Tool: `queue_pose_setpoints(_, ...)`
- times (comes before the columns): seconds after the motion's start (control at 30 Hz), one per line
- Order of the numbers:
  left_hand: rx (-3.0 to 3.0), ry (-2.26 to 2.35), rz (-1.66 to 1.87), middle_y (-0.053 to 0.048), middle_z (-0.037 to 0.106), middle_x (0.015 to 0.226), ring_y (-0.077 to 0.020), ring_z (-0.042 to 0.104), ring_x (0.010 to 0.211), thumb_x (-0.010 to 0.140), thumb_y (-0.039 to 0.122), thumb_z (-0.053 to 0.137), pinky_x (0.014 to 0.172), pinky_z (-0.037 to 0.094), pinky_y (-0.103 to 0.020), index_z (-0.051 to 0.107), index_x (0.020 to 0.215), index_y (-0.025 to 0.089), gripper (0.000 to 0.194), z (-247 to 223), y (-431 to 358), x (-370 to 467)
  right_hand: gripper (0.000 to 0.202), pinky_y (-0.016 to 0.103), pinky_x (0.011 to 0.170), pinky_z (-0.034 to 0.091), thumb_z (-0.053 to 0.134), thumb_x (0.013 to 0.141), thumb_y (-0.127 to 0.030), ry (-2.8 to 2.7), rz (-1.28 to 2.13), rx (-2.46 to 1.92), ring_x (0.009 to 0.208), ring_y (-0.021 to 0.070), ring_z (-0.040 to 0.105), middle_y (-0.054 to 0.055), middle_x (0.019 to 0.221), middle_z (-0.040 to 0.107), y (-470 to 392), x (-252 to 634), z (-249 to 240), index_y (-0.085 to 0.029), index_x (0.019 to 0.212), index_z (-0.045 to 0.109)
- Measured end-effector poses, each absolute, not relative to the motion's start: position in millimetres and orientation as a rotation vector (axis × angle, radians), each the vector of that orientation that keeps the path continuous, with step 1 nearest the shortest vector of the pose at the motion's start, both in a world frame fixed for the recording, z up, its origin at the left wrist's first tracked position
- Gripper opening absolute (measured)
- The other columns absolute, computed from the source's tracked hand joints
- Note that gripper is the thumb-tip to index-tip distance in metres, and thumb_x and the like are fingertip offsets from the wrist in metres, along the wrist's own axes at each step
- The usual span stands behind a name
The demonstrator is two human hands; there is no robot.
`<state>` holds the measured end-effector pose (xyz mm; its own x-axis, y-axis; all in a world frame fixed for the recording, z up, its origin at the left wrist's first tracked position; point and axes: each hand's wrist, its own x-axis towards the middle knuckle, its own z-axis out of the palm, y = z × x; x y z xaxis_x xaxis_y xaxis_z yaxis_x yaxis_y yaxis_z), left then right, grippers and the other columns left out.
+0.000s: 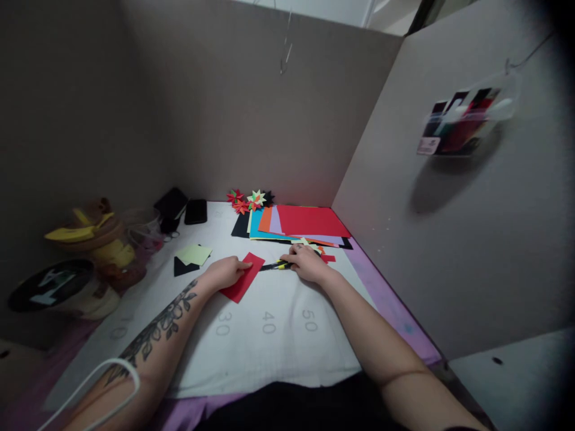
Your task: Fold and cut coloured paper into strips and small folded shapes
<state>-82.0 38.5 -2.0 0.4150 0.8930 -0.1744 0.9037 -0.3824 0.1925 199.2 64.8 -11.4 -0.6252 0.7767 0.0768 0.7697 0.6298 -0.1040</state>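
nearest the camera, both bare forearms reach forward over the white surface (251, 353), entering from the lower left and lower right and converging toward the red paper piece (245, 284), taken here as the landmark. left forearm, tattooed, is crossed low down by a white cord (121, 362).

left hand (227, 272): at the left edge of the red paper piece, back of the hand upward, fingers curled in, one digit laid over the paper's face; it holds the piece, which lies slanted.

right hand (305, 263): to the right of the red paper piece, palm down, wrist bent inward, fingers pointing back toward the piece. it lies over the handle of a black-and-yellow tool (284, 264), apparently scissors, whose tip ends at the piece's right edge. firmness of grip: cannot tell; contact of tip and paper: cannot tell.

left of the red paper piece: a pale green paper (195, 255) overlapping a black one. beyond it: folded paper stars (256, 199); beyond and to the right, a stack of coloured sheets (314, 220), red uppermost.
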Motion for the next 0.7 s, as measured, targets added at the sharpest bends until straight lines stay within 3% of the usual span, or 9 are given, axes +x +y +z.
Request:
queue_pose_setpoints(0.5,2.393,1.563,-0.068,-0.006,0.064,0.094,-0.0208,0.059,0.079,0.087,0.033,0.036,0.067,0.040,-0.027,0.056,0.125,0.035,0.043,-2,39,-83,0.043,0.032,0.083,0.029,0.053,0.080,-0.012,-2.727,0.155,-1.259,0.097,0.0208,0.044,0.007,0.101,0.053,57,193,-8,-0.029,0.118,0.061)
queue_pose_setpoints(0.6,2.393,1.517,-0.071,-0.007,0.063,0.096,-0.0218,0.059,0.080,0.087,0.045,0.037,0.066,0.039,-0.027,0.055,0.126,0.033,0.045,2,37,-84,0.044,0.032,0.083,0.029,0.053,0.080,-0.012,-2.715,0.159,-1.277,0.096,0.0212,0.044,0.007,0.101,0.053,56,197,-10,-0.031,0.119,0.061)
queue_pose_setpoints(0.7,2.379,1.480,-0.108,-0.007,0.061,0.100,-0.0237,0.058,0.082,0.075,0.062,0.049,0.066,0.039,-0.027,0.051,0.130,0.032,0.062,8,34,-85,0.046,0.033,0.084,0.029,0.052,0.080,-0.012,-2.715,0.158,-1.284,0.096,0.0213,0.044,0.007,0.101,0.052,55,198,-10,-0.031,0.120,0.060)
